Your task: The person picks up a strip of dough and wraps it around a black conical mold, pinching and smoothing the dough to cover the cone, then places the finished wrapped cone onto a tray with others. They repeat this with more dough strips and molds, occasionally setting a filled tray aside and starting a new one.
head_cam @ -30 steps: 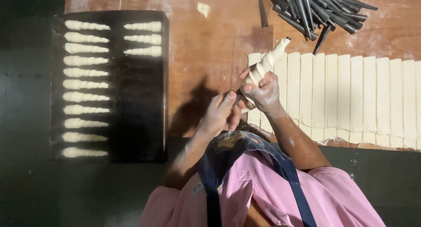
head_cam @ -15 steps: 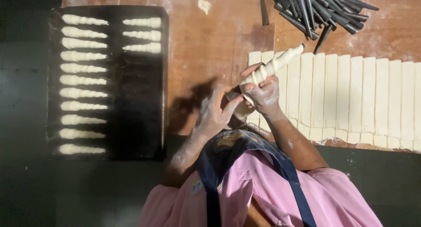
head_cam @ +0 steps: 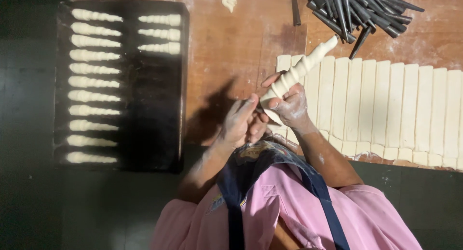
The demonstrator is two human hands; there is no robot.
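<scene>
My right hand [head_cam: 291, 106] grips a dough-wrapped cone [head_cam: 303, 68] near its wide end. The cone is spiralled with a pale dough strip and its tip points up and to the right, over the cut dough strips [head_cam: 386, 105]. My left hand [head_cam: 241, 122] touches the wide end of the cone from the left, fingers curled against it. Both hands are dusted with flour and hover above the wooden table [head_cam: 231, 62].
A black baking tray [head_cam: 159, 110] on the left holds several finished dough cones [head_cam: 91, 81] in two columns. A pile of dark metal cone moulds [head_cam: 357, 11] lies at the top right. A small dough scrap [head_cam: 229, 1] sits at the top.
The dough-wrapped cone has tilted further to the right and its tip has swung up over the strips. Both hands stayed together at its wide end, shifting slightly.
</scene>
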